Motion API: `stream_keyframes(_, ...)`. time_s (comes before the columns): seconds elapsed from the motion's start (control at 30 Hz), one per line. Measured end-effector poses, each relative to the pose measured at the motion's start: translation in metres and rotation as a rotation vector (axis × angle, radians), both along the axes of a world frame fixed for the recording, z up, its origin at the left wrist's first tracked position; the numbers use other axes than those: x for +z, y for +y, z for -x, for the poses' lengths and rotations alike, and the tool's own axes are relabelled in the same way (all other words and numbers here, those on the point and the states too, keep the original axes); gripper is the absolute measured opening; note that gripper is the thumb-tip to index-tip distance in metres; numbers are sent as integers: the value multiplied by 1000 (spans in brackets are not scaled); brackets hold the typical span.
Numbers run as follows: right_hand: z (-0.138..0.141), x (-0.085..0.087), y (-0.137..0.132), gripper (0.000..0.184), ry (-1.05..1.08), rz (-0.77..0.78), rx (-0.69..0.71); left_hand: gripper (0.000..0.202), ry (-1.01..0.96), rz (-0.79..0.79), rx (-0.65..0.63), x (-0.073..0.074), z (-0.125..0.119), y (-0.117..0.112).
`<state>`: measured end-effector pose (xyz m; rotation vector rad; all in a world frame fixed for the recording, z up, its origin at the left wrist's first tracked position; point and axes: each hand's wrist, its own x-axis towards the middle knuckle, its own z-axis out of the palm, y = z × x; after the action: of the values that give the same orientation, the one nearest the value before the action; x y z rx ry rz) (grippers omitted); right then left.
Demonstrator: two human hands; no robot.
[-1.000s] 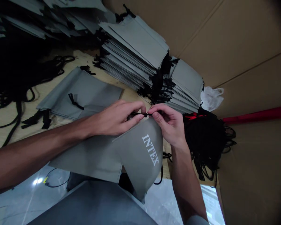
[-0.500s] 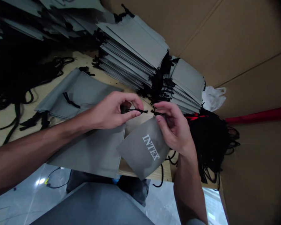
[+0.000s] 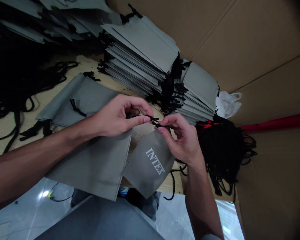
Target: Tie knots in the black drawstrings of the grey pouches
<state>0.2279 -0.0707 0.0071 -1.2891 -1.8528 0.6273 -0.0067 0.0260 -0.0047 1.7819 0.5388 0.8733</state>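
Note:
My left hand [image 3: 130, 115] pinches a black drawstring cord [image 3: 153, 118] between thumb and fingers, its cut ends poking out to the right. Facing it, my right hand [image 3: 182, 136] is closed on another black cord end, and the two tips meet or nearly touch. Below my right fingers hangs a small grey pouch [image 3: 146, 175] printed INTEX, its lower corner tilted down over the table edge. A larger grey bag [image 3: 97, 163] lies under my left forearm and overhangs the front edge. Whether both cords belong to the pouch, I cannot tell.
Two stacks of grey drawstring bags [image 3: 145, 43] stand at the back against a cardboard wall [image 3: 272, 36]. Black cords [image 3: 222, 153] heap at the right, more cords [image 3: 15, 80] at the left. A clear plastic bag [image 3: 228, 104] and a red strip [image 3: 277, 122] are at the right.
My right hand has moved slightly left, bringing its cord end up to the cord in my left hand. The INTEX pouch has shifted left and down; the larger bag's front corner has also dropped.

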Motion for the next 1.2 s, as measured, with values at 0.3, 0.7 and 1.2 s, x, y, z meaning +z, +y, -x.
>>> stream_keyframes(0.3,-2,3,-2,14,-92,-24,11,13,-7,52,-42,2,0,-1)
stream_keyframes(0.7,-2,9,-3,17,-193,-33,28,14,62,-26,-47,4,2,-1)
stream_keyframes(1.2,-5,12,-5,33,-236,17,63,16,153,-99,-79,-1,5,1)
